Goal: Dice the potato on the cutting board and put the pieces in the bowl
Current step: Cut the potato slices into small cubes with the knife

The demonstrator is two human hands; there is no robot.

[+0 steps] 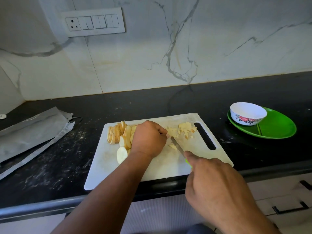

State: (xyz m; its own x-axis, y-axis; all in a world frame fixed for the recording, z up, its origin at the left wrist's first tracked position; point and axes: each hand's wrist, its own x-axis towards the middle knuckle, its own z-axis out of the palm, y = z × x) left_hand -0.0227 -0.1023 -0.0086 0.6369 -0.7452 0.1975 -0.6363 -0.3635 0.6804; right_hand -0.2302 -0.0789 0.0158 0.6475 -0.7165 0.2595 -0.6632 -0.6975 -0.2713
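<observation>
A white cutting board (199, 159) lies on the black counter. Potato slices (118, 134) are fanned along its left side, and a heap of small diced pieces (184, 130) sits near the handle slot. My left hand (148, 139) is curled over potato in the board's middle, hiding what it holds. My right hand (214, 183) grips a green-handled knife (177, 146), index finger along the spine, blade tip just right of my left fingers. A white floral bowl (248, 114), holding nothing visible, stands to the right.
The bowl rests on a green divided plate (276, 127) at the right. A grey folded cloth or bag (33, 132) lies at the left. The counter's front edge (50, 206) runs just below the board. A switch panel (93, 21) is on the marble wall.
</observation>
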